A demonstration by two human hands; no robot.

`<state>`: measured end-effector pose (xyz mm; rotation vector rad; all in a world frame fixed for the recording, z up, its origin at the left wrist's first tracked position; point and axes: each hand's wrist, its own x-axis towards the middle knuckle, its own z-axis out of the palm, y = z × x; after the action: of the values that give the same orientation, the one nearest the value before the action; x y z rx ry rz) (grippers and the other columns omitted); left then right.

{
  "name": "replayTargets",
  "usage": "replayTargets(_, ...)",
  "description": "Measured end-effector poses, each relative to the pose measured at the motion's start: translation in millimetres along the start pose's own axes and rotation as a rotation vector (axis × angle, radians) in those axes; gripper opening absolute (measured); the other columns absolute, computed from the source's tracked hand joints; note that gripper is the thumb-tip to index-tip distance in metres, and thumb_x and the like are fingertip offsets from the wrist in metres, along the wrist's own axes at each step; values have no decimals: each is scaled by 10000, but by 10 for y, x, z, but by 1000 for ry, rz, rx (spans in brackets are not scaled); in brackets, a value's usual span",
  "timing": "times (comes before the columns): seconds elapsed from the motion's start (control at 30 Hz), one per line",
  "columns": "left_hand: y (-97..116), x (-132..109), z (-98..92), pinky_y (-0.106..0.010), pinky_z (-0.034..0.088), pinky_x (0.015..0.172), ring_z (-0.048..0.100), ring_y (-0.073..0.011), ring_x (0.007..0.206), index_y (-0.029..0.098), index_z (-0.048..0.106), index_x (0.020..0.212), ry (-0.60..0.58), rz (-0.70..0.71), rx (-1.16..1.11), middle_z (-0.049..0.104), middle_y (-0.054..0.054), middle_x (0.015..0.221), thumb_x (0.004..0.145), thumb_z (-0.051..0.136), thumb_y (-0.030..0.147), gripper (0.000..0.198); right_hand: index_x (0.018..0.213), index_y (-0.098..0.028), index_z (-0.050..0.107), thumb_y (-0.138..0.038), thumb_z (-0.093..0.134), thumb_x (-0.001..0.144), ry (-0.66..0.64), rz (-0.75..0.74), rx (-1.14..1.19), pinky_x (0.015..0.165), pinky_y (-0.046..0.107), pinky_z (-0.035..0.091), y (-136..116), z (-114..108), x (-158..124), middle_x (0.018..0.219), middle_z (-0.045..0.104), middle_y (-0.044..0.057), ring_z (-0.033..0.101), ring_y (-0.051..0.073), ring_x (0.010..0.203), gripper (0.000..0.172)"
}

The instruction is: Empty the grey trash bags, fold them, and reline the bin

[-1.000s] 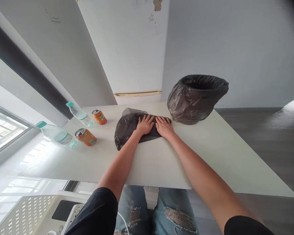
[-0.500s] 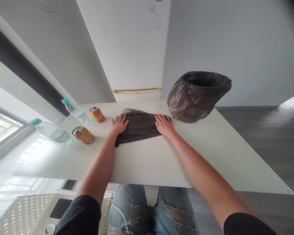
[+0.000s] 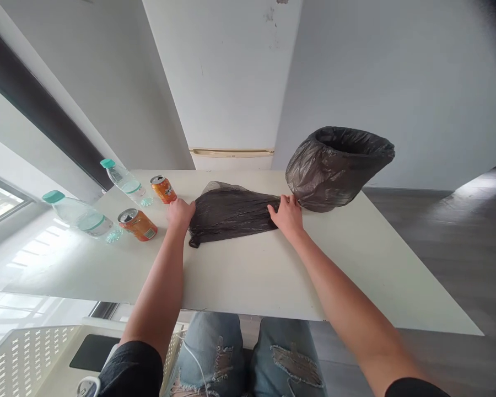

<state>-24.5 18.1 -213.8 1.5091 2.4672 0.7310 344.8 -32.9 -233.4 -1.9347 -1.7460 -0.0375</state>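
Note:
A dark, thin plastic garbage bag (image 3: 235, 215) lies flattened and creased on the white table. My left hand (image 3: 181, 214) is closed at its left edge, thumb toward the bag. At the opposite end, my right hand (image 3: 288, 215) has its fingers curled on the bag's right edge. Just behind my right hand stands a bin lined with a dark bag (image 3: 334, 171), its mouth open toward the upper right. An orange soda can (image 3: 163, 190) stands close behind my left hand, and another orange can (image 3: 138, 224) is to its left.
Two clear plastic bottles with green caps, a nearer bottle (image 3: 82, 218) and a farther bottle (image 3: 126, 182), stand at the table's left side by the window. A white perforated basket (image 3: 33, 353) is below the front left edge. Behind the white table (image 3: 248, 275) is a fridge (image 3: 227, 77).
My hands have gone from lying flat on the bag to gripping its two ends. The left hand has shifted outward to the left, and the bag is stretched a little wider.

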Motion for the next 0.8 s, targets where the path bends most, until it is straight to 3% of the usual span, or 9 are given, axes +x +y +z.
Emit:
replayTargets(0.13, 73, -51, 111, -672, 525, 1032, 678, -540, 1221, 119, 727, 1075, -39, 26, -17, 742, -341, 1148, 852, 709, 443, 394, 1307, -13, 632, -537, 647, 983, -79, 235, -62, 991, 628, 505, 71, 55, 24, 1218, 685, 379, 649, 525, 1220, 616)
replayTargets(0.27, 136, -98, 198, -670, 505, 1062, 663, -530, 1271, 116, 727, 1087, -81, 70, 58, 734, -347, 1198, 893, 639, 372, 333, 1182, -116, 682, -349, 629, 974, -141, 210, 14, 1053, 550, 499, 111, 31, 98, 1184, 740, 258, 671, 429, 1226, 317)
replayTargets(0.37, 148, -105, 220, -665, 495, 1065, 648, -522, 1298, 116, 710, 1126, -72, 102, 51, 728, -348, 1223, 926, 589, 332, 318, 1083, -192, 667, -305, 536, 976, -42, 126, 246, 1037, 486, 518, 123, 29, 142, 1108, 754, 167, 693, 344, 1118, 203)
replayTargets(0.47, 157, -97, 197, -627, 487, 1070, 679, -495, 1253, 115, 671, 1185, -54, 126, 23, 733, -338, 1190, 1001, 525, 376, 351, 1167, -199, 630, -379, 526, 967, 54, 188, 490, 1039, 485, 527, 127, 49, 162, 1137, 750, 151, 683, 327, 1093, 289)
replayTargets(0.6, 186, -105, 158, -541, 525, 1023, 715, -431, 1150, 196, 608, 1238, -87, 225, -68, 767, -197, 1039, 935, 697, 479, 425, 1451, -181, 531, -401, 633, 895, 96, 190, 590, 1194, 496, 454, 130, 33, 154, 1463, 655, 181, 608, 331, 1349, 606)
replayTargets(0.7, 229, -137, 152, -426, 543, 959, 727, -328, 1018, 265, 579, 1262, -177, 331, -135, 741, -62, 885, 918, 695, 278, 363, 1578, -176, 471, -383, 603, 922, 107, 90, 600, 1293, 486, 365, 132, -15, 136, 1636, 530, 177, 468, 316, 1541, 701)
replayTargets(0.8, 276, -165, 135, -373, 529, 912, 712, -288, 988, 284, 583, 1286, -171, 407, -141, 727, -51, 907, 978, 531, 155, 338, 1596, -233, 507, -384, 578, 951, 76, 24, 663, 1322, 502, 337, 145, -34, 128, 1671, 512, 123, 433, 307, 1581, 666)
